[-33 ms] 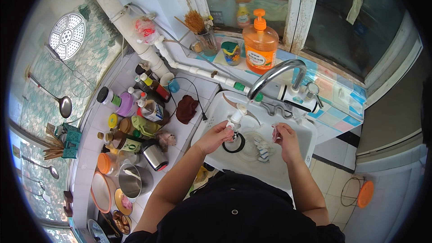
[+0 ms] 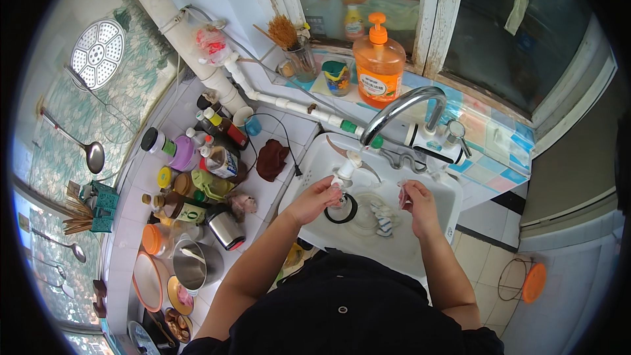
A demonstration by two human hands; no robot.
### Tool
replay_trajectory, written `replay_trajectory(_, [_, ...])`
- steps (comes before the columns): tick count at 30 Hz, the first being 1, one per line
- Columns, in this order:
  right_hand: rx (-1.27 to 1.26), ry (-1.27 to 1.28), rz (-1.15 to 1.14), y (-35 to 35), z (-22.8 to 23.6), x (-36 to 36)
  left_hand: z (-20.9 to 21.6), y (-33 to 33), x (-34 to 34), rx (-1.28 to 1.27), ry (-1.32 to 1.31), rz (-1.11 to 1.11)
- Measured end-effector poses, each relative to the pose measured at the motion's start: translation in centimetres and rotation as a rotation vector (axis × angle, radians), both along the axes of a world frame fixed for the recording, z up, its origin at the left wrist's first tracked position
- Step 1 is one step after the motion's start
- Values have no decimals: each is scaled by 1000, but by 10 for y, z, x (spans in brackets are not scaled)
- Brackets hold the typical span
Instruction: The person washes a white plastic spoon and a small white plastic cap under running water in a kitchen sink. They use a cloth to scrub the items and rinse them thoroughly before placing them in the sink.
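Left hand point(image 2: 314, 202) and right hand point(image 2: 419, 202), apart, pinch pinkish bits point(image 2: 401, 194) over the sink point(image 2: 401, 250).

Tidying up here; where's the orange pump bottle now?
Head view, upper centre: the orange bottle stands on the tiled ledge, between the patterned cup and faucet.

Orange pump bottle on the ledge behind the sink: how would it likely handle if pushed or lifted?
The orange pump bottle would probably feel fairly stiff but slippery, given its smooth, glossy walls. Pushed high, it might tip, since its pump rises well above the body.
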State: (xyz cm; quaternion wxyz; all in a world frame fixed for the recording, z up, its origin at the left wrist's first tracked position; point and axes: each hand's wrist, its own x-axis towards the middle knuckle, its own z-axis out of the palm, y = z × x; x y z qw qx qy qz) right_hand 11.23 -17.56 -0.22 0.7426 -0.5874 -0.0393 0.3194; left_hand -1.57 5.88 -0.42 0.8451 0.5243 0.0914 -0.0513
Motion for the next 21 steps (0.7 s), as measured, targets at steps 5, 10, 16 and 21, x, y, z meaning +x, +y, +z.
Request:
replay_trajectory(5, [-243, -83, -28, -16, -45, 8, 3, -6, 12, 46, 107, -7])
replay_trajectory(10, [-501, -119, -38, -45, -142, 21, -2, -8, 11, 193, 214, 67])
replay_trajectory(16, [-650, -170, -76, -69, -226, 24, -19, -6, 9, 553, 225, 80])
replay_trajectory(21, [-878, -224, -37, -79, -261, 22, -23, -9, 2, 759, 219, 86])
